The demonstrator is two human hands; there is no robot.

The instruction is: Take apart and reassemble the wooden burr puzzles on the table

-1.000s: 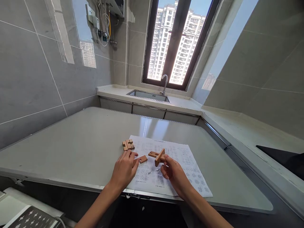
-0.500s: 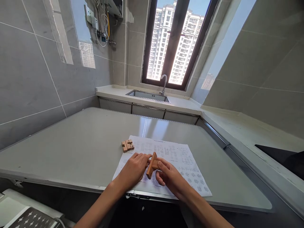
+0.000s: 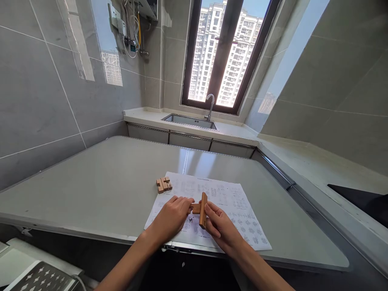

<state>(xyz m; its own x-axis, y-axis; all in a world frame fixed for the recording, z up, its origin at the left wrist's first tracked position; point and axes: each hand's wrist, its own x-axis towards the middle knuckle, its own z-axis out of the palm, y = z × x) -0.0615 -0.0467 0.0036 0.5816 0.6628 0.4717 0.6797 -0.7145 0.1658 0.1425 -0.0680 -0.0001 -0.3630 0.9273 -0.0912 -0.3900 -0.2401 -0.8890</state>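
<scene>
Two brown wooden puzzle pieces are held crosswise over the paper sheet, one a long bar [image 3: 203, 211], the other a shorter-looking crosspiece [image 3: 196, 208]. My left hand [image 3: 173, 214] is closed on the left end of the crosspiece, its fingertips partly hidden. My right hand [image 3: 222, 222] grips the long bar from the right, thumb and fingers against it. Whether the two pieces are interlocked or only touching, I cannot tell. Farther off, a cluster of light wooden puzzle pieces [image 3: 164, 185] lies at the sheet's upper left corner.
The printed paper sheet [image 3: 248, 222] with small diagrams lies on a pale table [image 3: 91, 182] near its front edge. Beyond stand a counter with a sink [image 3: 190, 121] and a faucet [image 3: 209, 106]. A dark panel [image 3: 360, 204] is on the right counter.
The long bar has moved right with my right hand and stands more upright. The crosspiece now shows on the bar's left side instead of its right. My left hand has hardly moved.
</scene>
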